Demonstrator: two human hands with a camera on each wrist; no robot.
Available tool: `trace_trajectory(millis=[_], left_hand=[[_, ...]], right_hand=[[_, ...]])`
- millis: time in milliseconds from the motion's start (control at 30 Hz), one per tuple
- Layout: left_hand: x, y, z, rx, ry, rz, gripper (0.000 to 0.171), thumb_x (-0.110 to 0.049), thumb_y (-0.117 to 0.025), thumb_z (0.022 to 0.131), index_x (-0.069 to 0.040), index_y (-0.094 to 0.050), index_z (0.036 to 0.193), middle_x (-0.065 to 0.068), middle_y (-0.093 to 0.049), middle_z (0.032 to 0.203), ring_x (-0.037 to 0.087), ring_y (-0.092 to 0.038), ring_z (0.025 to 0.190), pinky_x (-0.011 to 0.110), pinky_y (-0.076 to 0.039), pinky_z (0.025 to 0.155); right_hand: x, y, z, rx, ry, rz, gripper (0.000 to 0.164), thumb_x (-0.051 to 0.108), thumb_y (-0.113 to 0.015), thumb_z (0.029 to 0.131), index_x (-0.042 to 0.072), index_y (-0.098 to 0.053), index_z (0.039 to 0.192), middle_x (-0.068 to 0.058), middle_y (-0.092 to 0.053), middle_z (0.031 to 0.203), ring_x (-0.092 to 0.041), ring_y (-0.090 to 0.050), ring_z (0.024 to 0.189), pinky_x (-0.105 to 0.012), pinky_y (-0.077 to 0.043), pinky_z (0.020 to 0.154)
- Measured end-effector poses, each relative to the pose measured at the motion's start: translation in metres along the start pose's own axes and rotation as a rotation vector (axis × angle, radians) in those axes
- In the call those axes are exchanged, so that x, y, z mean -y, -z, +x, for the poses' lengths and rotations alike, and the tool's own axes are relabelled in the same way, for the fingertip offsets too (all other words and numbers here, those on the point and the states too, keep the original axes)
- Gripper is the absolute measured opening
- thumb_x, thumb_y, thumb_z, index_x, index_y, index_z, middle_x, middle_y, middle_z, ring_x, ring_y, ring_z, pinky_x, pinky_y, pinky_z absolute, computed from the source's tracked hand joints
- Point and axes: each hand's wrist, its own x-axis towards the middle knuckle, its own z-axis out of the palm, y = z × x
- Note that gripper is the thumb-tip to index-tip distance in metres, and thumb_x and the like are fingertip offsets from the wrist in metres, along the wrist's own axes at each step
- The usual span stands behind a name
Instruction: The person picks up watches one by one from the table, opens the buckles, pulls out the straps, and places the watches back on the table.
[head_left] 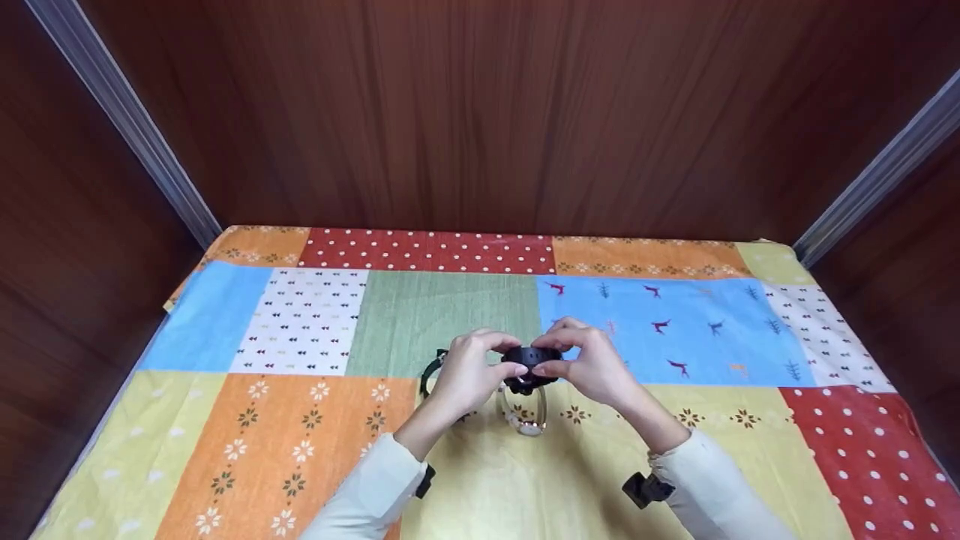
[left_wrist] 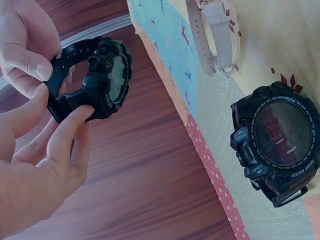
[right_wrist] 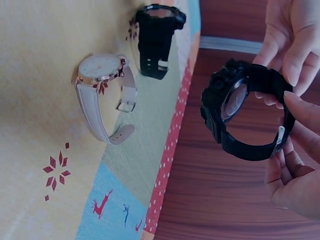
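Both hands hold a black sports watch (head_left: 532, 355) up above the cloth, its strap bent round into a loop. My left hand (head_left: 465, 367) pinches one side of the strap between thumb and fingers. The right hand (head_left: 592, 365) pinches the strap from the other side, near the metal buckle (right_wrist: 280, 136) seen in the right wrist view. Below the hands stands a watch with a pale strap (right_wrist: 91, 112) and a rose-gold case (right_wrist: 101, 67). A second black sports watch (left_wrist: 283, 132), its round dial showing in the left wrist view, is on the cloth to its left.
A patchwork cloth (head_left: 315, 442) in several colours and prints covers the table. Dark brown wood-grain panels (head_left: 480, 112) rise behind and at both sides, with grey metal strips (head_left: 124, 105) at the corners. Small black devices (head_left: 647, 490) sit at the wrists.
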Motion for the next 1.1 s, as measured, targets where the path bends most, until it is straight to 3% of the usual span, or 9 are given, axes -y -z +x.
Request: trace_trajectory(millis=[267,567,1100], left_hand=[[0.0019,-0.0005,0.0007,0.000,-0.012,-0.023,0.022,-0.010,-0.074,0.075,-0.003,-0.069,0.096,0.006,-0.066,0.093,0.019,-0.060,0.090,0.036,-0.045,0.083],[0.0018,-0.0004,0.0001,0.009,0.007,-0.039,0.023,-0.010,-0.073,0.075,-0.004,-0.069,0.097,0.006,-0.067,0.093,0.019,-0.060,0.091,0.037,-0.043,0.086],[0.0015,0.0008,0.0013,0.018,-0.006,-0.083,0.020,-0.008,-0.072,0.077,-0.003,-0.069,0.096,0.006,-0.067,0.093,0.019,-0.060,0.091,0.038,-0.042,0.087]], right_hand=[[-0.0022,-0.0006,-0.0001,0.003,-0.010,0.038,0.019,0.000,-0.075,0.071,0.001,-0.071,0.089,-0.004,-0.058,0.083,-0.020,-0.054,0.081,-0.041,-0.044,0.075],[-0.0012,-0.0007,-0.0006,-0.009,-0.033,0.052,0.019,0.003,-0.076,0.070,0.003,-0.072,0.089,-0.005,-0.056,0.080,-0.020,-0.053,0.079,-0.034,-0.042,0.074],[-0.0022,0.0027,0.0006,-0.052,-0.020,0.107,0.022,0.002,-0.078,0.067,0.000,-0.072,0.089,-0.005,-0.058,0.077,-0.021,-0.051,0.081,-0.033,-0.042,0.077]])
